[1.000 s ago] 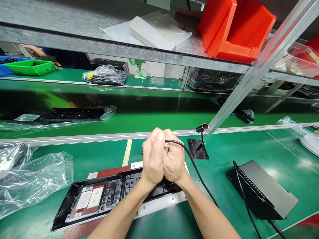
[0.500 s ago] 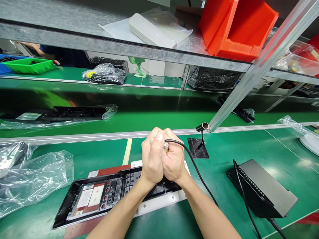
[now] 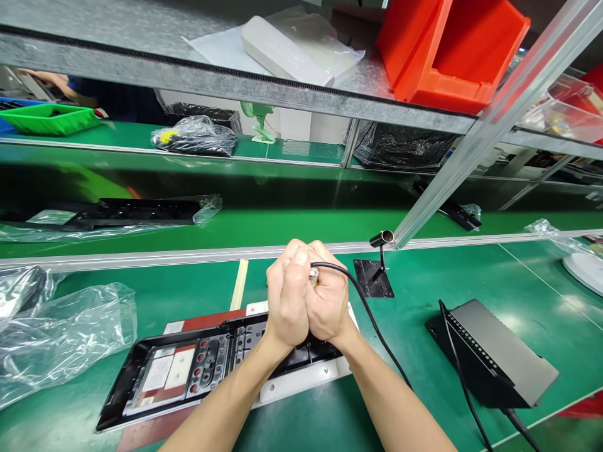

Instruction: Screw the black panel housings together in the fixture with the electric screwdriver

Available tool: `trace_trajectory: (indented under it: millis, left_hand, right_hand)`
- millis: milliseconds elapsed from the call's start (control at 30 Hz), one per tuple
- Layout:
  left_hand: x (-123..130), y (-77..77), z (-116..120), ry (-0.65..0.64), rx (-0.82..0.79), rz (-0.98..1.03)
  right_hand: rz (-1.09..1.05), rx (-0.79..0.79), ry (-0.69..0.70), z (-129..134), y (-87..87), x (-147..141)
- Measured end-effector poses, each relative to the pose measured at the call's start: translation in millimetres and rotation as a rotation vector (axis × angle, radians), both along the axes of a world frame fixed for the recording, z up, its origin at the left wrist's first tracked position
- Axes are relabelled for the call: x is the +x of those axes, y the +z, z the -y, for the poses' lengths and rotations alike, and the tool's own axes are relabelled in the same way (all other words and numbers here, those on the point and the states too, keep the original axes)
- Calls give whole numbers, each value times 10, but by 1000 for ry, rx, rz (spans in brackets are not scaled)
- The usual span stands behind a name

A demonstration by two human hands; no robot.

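My left hand [image 3: 288, 300] and my right hand [image 3: 328, 298] are pressed together, fingers wrapped round an upright corded tool [image 3: 313, 275]. Only its pale, yellowish top end shows; the rest is hidden in my fists, so its exact kind is unclear. A black cable [image 3: 372, 314] leaves the top and curves down to the right. Beneath my hands lies a long black plastic housing [image 3: 207, 367] with ribs and round holes, on a reddish-brown and white fixture [image 3: 301, 384]. The tool's lower end is out of sight behind my hands.
Right of my hands stand a small tube holder [image 3: 381, 238] on a black plate and a black vented box [image 3: 494, 358] with cables. Clear plastic bags [image 3: 70, 333] lie at left. Overhead, a metal shelf [image 3: 141, 63] carries a red bin [image 3: 452, 88].
The view has shifted very slightly. Both hands keep the same grip over the housing, with no other visible movement.
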State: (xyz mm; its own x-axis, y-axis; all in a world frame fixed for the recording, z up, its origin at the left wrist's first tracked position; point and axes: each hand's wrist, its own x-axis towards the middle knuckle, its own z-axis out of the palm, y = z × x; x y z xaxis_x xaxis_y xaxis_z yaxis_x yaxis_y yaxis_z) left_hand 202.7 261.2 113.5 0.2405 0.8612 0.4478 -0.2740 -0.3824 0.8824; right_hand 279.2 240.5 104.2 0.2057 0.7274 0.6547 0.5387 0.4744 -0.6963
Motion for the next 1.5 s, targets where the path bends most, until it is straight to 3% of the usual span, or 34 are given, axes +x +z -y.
trace_trajectory:
  millis: [1500]
  left_hand:
    - [39,-21,-18,8,45,-6]
  right_hand:
    - [-68,20,32,-10,-29,-2]
